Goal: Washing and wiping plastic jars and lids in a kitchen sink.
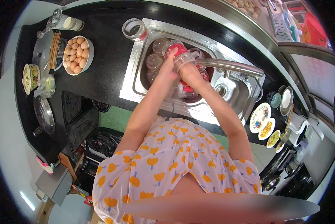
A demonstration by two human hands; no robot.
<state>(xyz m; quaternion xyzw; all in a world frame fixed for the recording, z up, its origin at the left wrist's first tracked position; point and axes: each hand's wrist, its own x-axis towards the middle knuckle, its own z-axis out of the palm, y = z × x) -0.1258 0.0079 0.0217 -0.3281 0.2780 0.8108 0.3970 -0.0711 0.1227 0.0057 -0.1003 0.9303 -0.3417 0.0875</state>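
Over the larger basin of a stainless steel sink [136,64], my left hand [168,65] grips a clear jar with a red label [180,50] from its left side. My right hand [190,73] is at the jar's near end, its fingers apparently inside the mouth and hidden by the clear wall. Several similar clear jars, some with red labels [185,88], lie in the basin below. Another clear jar [134,29] stands at the sink's back left corner. The metal faucet [230,63] reaches in from the right, its tip close beside the held jar.
Left on the black counter are a white bowl of eggs [90,54], wooden chopsticks [55,50] and a lidded floral bowl [30,77]. A smaller basin [238,98] adjoins on the right, with plates of food [266,128] beyond it. A window frame runs behind the sink.
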